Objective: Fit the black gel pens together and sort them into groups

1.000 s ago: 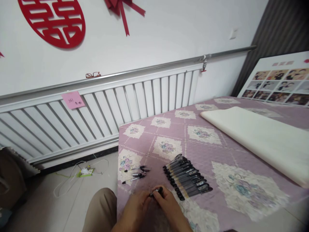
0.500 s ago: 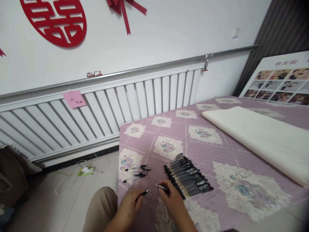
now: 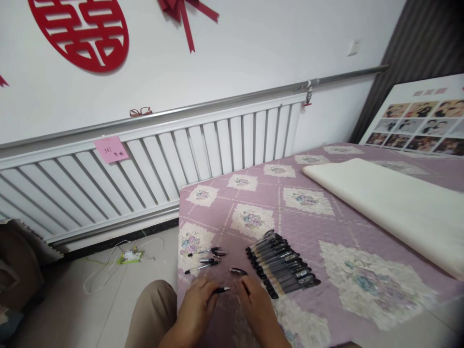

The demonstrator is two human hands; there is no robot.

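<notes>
My left hand (image 3: 198, 300) is closed around a pen (image 3: 222, 290), whose dark front and pale tip stick out to the right; the rest is hidden in the hand. A black pen cap (image 3: 238, 271) with a clip lies on the cloth just beyond the fingertips of my right hand (image 3: 255, 304). That hand has its thumb and forefinger apart, with nothing seen between them. To its right is a tight row of capped black pens (image 3: 284, 266), side by side. Several loose pen parts (image 3: 206, 261) lie in a small group past my left hand.
A purple flowered cloth (image 3: 261, 195) covers the table. A folded cream sheet (image 3: 391, 208) lies on the right side. Behind the table runs a white radiator (image 3: 217, 145) with a pink note (image 3: 111, 150). A power strip (image 3: 130, 256) with cables is on the floor.
My right hand has let go of the pen cap, which now lies on the cloth a little farther away. The pen in my left hand has shifted slightly right.
</notes>
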